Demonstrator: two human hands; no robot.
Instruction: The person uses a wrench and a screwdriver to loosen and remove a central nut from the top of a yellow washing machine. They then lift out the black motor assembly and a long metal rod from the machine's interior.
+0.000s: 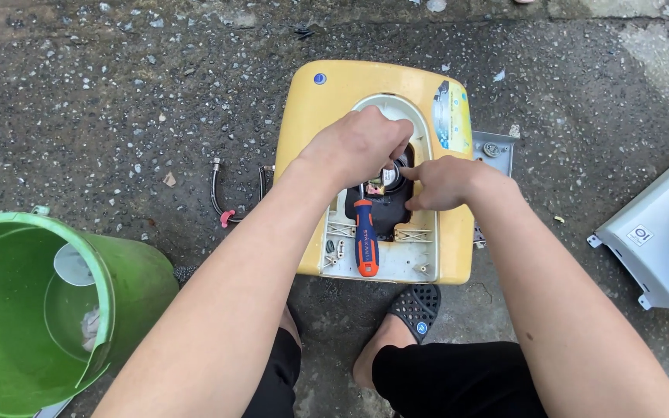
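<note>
My left hand (pixel 359 143): grip curled shut, knuckles up, fingertips down in the dark opening of the yellow plastic heater casing (pixel 327 108) on a round metal fitting (pixel 391 176); I cannot tell whether they clamp it. My right hand (pixel 444 182): just right of the fitting, fingers together, forefinger pointing at it. Orange-and-blue-handled screwdriver (pixel 365 236): directly below both grips, long axis running toward me. Green plastic bucket (pixel 129 271): well apart, far left.
</note>
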